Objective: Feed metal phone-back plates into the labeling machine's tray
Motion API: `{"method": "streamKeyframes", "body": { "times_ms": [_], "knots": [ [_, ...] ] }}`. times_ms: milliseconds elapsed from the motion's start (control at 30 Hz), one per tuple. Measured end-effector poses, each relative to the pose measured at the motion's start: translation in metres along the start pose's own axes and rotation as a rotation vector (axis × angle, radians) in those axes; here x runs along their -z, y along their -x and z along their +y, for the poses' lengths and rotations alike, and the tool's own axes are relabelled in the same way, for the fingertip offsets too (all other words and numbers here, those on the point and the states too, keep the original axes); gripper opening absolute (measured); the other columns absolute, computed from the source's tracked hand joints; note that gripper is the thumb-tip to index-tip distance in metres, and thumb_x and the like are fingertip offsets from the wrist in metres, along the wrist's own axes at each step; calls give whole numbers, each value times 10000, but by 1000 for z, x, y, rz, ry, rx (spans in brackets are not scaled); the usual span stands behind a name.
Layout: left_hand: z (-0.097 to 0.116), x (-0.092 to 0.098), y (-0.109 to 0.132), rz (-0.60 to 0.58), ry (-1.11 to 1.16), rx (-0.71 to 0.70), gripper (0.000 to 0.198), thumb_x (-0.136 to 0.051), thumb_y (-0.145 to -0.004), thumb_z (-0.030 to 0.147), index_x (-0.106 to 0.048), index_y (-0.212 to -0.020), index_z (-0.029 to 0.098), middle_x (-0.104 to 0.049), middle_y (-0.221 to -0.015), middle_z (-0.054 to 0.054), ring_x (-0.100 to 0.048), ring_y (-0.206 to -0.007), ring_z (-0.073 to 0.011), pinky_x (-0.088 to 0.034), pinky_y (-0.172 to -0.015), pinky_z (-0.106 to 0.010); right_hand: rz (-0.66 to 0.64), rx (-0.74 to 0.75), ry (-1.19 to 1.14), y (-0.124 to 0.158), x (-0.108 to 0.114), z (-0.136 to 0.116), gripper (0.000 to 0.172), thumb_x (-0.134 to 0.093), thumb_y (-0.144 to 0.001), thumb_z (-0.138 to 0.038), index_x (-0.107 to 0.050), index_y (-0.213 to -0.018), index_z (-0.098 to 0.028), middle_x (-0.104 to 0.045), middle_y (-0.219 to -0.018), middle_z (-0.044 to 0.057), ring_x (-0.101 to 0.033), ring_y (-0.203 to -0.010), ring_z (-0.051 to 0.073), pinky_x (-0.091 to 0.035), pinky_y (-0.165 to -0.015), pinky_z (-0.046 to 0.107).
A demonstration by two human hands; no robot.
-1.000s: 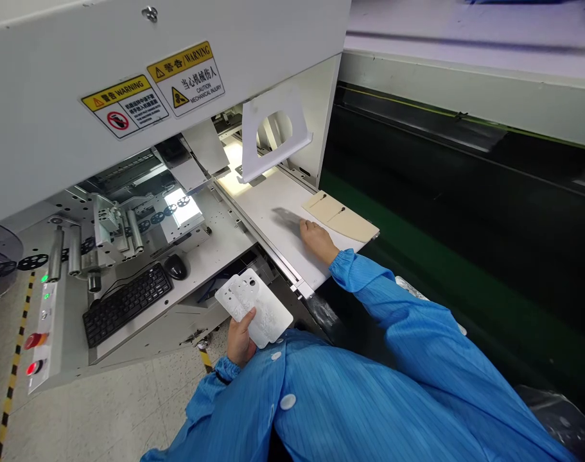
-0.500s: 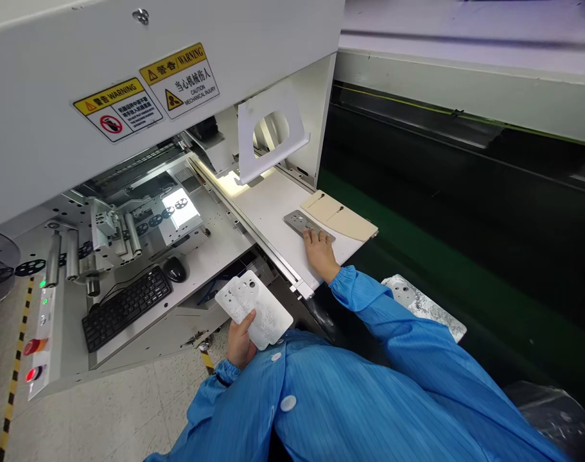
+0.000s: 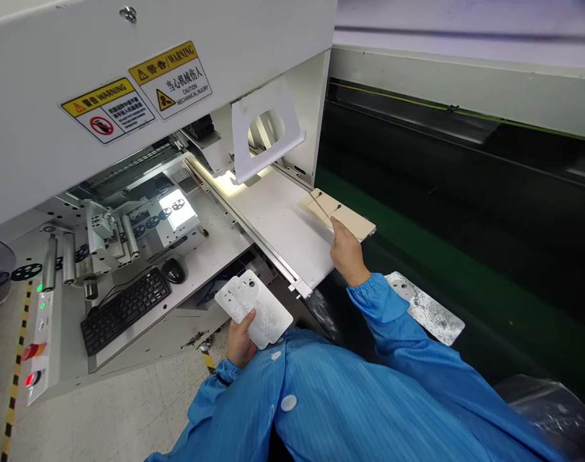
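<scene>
My left hand (image 3: 241,340), thumb on top, grips a few overlapping silver phone-back plates (image 3: 268,314) with round holes at one end. They are low in front of my body. Over the right edge of the white sliding table (image 3: 287,231), my right hand (image 3: 349,255) pinches a thin grey phone-back plate (image 3: 322,206). That plate is tilted up and seen nearly edge-on, close to a beige block (image 3: 352,218) with two dark slotted marks. My fingers hide its near end.
A white bracket with a large cut-out (image 3: 268,138) hangs over the table. A keyboard (image 3: 126,311), mouse (image 3: 173,271) and rollers (image 3: 128,237) stand left. Another silver plate (image 3: 429,311) lies on the dark surface to the right, beyond my sleeve. Clear plastic (image 3: 552,410) lies lower right.
My right hand has lifted the grey plate off the white table, tipped it up on edge and moved slightly right. My left hand has stayed in place with its plates.
</scene>
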State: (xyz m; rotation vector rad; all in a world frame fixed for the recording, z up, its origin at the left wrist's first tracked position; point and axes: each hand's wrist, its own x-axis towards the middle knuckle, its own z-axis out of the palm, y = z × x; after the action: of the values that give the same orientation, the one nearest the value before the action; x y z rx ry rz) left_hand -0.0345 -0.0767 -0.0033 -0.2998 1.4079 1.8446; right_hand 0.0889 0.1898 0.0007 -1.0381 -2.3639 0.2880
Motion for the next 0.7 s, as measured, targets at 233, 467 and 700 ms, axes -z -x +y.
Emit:
{"method": "streamKeyframes", "body": {
  "times_ms": [233,467,700],
  "knots": [
    [3,-3,3,3,0,19,618,-676,-718,170,-468,-1294,255,-604,-1245,-83,-542,-1160,-307,-433,-1009,-454,1,46,48,22,3,4,587,-283,-770,34,-422,-1331,-68,-516,-1322,136,-467,-1233,216,-425,-1015,395],
    [3,-4,4,13,-3,29,599,-669,-723,163,-478,-1283,260,-606,-1242,-80,-554,-1144,-310,-443,-996,-462,-2,7,18,26,-3,12,588,-298,-752,26,-444,-1313,-71,-534,-1301,138,-483,-1212,221,-436,-1002,405],
    [4,-4,7,3,-6,23,617,-670,-726,172,-462,-1298,272,-610,-1237,-76,-572,-1121,-303,-451,-989,-454,-91,2,66,18,-8,1,602,-293,-772,5,-409,-1354,-91,-527,-1312,122,-492,-1193,243,-449,-971,412]
  ]
}}
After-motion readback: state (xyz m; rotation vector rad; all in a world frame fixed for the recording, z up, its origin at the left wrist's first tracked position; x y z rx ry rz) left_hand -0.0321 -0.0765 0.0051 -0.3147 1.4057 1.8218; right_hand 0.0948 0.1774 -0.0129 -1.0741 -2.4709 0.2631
